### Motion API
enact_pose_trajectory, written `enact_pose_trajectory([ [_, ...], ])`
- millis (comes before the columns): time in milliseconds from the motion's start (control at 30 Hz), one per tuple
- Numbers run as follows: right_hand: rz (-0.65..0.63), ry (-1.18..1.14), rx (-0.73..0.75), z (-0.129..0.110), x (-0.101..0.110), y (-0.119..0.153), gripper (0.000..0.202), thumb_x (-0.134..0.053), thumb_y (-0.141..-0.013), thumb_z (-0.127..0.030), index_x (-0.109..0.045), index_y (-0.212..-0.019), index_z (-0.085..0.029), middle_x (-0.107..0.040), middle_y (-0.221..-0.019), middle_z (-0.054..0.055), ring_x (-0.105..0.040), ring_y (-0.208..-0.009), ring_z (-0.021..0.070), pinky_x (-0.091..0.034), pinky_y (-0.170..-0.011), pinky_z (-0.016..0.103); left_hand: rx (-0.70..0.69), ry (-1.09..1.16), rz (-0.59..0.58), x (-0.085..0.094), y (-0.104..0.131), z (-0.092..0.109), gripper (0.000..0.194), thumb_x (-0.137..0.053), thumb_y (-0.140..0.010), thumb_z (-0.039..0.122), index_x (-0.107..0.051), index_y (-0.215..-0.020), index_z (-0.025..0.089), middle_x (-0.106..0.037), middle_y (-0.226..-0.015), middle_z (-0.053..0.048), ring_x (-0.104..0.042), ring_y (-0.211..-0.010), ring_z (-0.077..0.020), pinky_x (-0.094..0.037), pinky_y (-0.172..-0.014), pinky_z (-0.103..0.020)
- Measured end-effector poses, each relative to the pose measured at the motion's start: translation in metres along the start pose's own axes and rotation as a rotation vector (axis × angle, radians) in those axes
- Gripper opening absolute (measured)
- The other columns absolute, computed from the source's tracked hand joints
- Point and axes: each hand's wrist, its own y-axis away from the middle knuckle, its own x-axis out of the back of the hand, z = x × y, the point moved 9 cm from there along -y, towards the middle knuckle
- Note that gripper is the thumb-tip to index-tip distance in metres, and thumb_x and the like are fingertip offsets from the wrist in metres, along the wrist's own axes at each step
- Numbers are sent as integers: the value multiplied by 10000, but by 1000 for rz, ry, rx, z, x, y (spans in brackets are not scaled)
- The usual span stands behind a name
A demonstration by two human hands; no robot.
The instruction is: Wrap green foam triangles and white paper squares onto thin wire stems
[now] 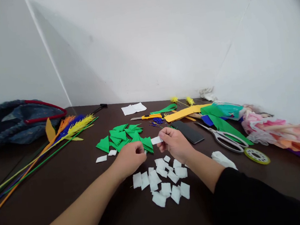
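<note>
My right hand (177,144) pinches a small white paper square (156,140) between thumb and fingertips, in front of the green pieces. Just left of it, my left hand (132,158) is closed, knuckles up. A speck of white shows at its fingertips, but I cannot make out what it grips. Below both hands lies a loose spread of several white paper squares (166,188), some overlapping. Folded green paper triangles (119,136) are heaped behind my left hand. Two more white pieces (101,159) lie left of it.
At the back are a yellow utility knife (150,116) and white sheet (134,108). To the right lie a dark phone-like slab (188,131), scissors (223,137), a tape roll (256,155) and dolls (277,122). Paper wheat stems (44,152) and a denim bag (22,120) occupy the left.
</note>
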Motion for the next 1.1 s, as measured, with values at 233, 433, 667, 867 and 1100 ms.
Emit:
enact_pose_trajectory([
  [233, 19, 177, 67, -5, -7, 2, 181, -641, -661, -297, -516, -687, -168, -532, -519, -49, -476, -413, 70, -388, -425, 209, -115, 287, -54, -2, 3, 16, 172, -605, -662, 294, -512, -762, 189, -521, -652, 29, -476, -591, -115, -374, -531, -228],
  [433, 55, 277, 175, -17, -14, 8, 130, -617, -676, -257, -513, -656, -183, -506, -516, -51, -472, -450, 84, -382, -455, 227, -99, 448, 41, -3, 1, 21, 136, -603, -677, 271, -520, -698, 165, -527, -592, 29, -500, -566, -111, -394, -532, -233],
  [667, -22, 501, 360, -36, -23, 15, 85, -653, -660, -218, -638, -743, -205, -600, -778, 15, -559, -677, 130, -445, -632, 282, 29, 762, 99, -4, 0, 4, 160, -632, -681, 277, -533, -698, 152, -568, -611, 26, -548, -598, -102, -449, -635, -252],
  [867, 23, 728, 328, -38, -17, 13, 49, -640, -656, -199, -593, -648, -192, -577, -638, -7, -512, -591, 116, -398, -545, 247, 23, 706, 0, -11, 0, 7, 152, -615, -700, 287, -584, -758, 150, -604, -685, -10, -574, -652, -132, -463, -689, -303],
  [1100, -145, 349, 257, -29, -25, 15, 166, -701, -581, -200, -554, -655, -190, -549, -654, -26, -507, -598, 106, -430, -555, 247, -14, 840, -164, -18, 4, 15, 159, -665, -664, 269, -558, -644, 155, -550, -581, 21, -505, -572, -101, -424, -603, -250],
])
